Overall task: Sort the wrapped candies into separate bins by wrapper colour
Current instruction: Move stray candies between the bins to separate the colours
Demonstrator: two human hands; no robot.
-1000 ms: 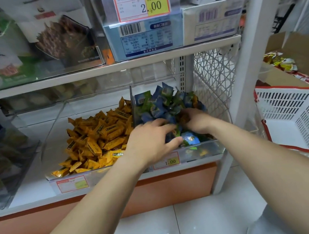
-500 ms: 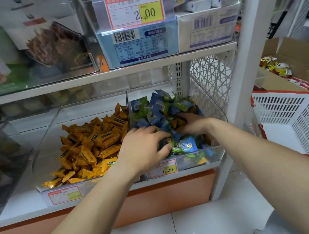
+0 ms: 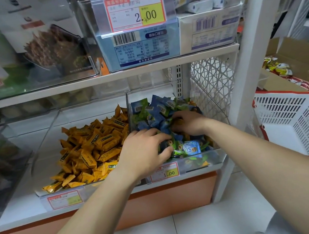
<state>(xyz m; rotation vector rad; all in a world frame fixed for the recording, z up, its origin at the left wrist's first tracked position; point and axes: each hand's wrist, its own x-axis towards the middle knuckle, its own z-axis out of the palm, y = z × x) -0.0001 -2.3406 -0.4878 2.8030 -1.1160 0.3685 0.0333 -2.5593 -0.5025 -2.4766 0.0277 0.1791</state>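
Hands both in right-hand clear plastic bin point(image 3: 218, 158) of blue and green wrapped candies point(image 3: 149, 113): left hand point(image 3: 144, 154) fingers spread on pile, right hand point(image 3: 190, 124) fingers curled in, hold unclear; candies judged light, crinkly, slippery, best pinched at 1 crimped end.

Two hands point(image 3: 144, 152), two candy bins point(image 3: 45, 157), three price tags point(image 3: 134, 10), one white basket point(image 3: 293, 121)

Head view, angled down, near shelf point(image 3: 107, 79)
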